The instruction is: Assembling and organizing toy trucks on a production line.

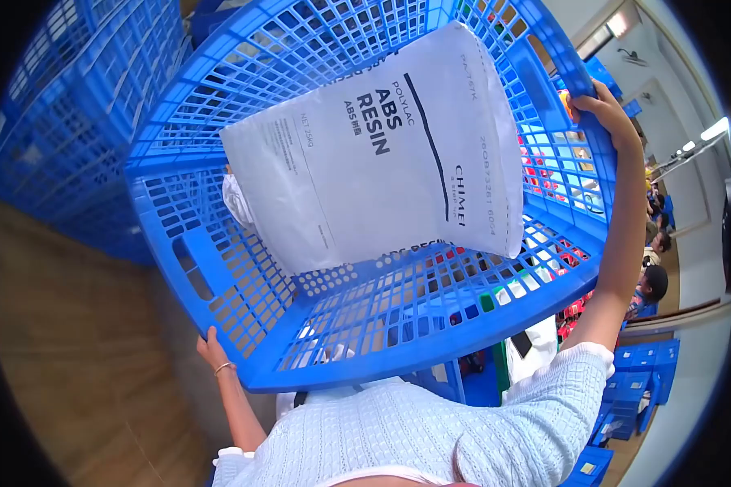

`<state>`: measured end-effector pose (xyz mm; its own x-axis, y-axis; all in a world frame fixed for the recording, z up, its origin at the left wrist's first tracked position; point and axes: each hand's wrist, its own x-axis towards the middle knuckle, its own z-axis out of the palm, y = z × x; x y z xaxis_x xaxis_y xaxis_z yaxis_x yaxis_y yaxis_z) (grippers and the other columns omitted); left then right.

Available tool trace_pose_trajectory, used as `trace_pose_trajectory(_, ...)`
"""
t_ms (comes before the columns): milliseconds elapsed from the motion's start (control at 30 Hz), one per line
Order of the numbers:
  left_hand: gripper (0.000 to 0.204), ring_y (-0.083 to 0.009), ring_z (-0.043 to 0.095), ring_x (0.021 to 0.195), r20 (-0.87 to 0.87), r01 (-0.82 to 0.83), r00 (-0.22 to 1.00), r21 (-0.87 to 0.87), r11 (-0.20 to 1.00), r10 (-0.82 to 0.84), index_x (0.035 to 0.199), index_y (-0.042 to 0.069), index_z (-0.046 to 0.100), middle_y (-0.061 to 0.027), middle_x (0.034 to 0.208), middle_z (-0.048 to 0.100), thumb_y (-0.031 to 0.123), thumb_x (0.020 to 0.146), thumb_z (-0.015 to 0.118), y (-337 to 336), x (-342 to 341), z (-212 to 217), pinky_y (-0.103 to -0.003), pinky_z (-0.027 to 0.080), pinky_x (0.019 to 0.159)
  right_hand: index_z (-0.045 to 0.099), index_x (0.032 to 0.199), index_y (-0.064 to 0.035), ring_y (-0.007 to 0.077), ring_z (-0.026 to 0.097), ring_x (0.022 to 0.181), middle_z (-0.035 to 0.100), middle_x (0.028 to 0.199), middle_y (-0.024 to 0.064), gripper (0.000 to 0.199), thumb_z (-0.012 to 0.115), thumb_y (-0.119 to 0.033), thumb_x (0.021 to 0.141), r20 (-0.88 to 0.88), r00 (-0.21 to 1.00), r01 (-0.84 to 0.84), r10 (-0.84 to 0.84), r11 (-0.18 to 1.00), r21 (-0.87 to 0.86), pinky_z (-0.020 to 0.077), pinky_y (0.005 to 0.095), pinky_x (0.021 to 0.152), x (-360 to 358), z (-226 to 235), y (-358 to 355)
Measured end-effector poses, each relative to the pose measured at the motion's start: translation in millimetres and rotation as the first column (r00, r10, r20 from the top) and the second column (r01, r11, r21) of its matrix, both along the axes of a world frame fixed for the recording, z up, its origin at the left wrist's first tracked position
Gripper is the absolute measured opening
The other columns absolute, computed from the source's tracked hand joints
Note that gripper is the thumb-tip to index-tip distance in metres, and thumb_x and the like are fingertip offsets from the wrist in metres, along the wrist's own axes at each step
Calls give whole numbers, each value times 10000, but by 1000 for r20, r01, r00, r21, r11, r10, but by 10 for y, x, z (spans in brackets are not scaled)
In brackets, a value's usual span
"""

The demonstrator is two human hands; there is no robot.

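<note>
I hold a large blue lattice plastic crate [244, 268] tilted up in front of me, its open side facing me. My left hand [211, 347], with a thin bracelet on the wrist, grips the crate's lower left rim. My right hand [607, 112] grips the rim at the upper right, arm stretched up. A flat white plastic sack [382, 162] with dark print lies against the crate's bottom, and a bit of white cloth [235, 199] shows behind its left edge.
Stacks of blue lattice crates [65, 130] stand at the upper left on a brown floor [65, 341]. More blue crates [642, 381] are at the lower right. Several people [654, 284] sit at the right, seen past the crate.
</note>
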<state>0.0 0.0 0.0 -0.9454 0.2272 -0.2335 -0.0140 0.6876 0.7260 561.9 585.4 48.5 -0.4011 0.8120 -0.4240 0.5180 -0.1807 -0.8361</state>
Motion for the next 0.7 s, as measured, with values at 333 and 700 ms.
trace_pose_trajectory(333,159,-106,508,680,-12,-45,999,48,998,46,837,-38,600,-21,795,585,112,801,559,-123,1,126,-272,421,620,533,888,-37,92,511,571,527,664,21,188,583,-121,726,-39,999,35,-34,999,23,395,217,546,-74,169,-224)
trace_pose_trajectory(700,215,-115,509,658,-42,-27,999,-4,1000,26,858,-60,592,-59,800,592,146,801,570,-367,-155,-141,-276,427,601,561,911,-51,79,509,608,550,688,19,220,585,-179,734,46,996,-80,76,993,92,390,208,561,60,-36,-263)
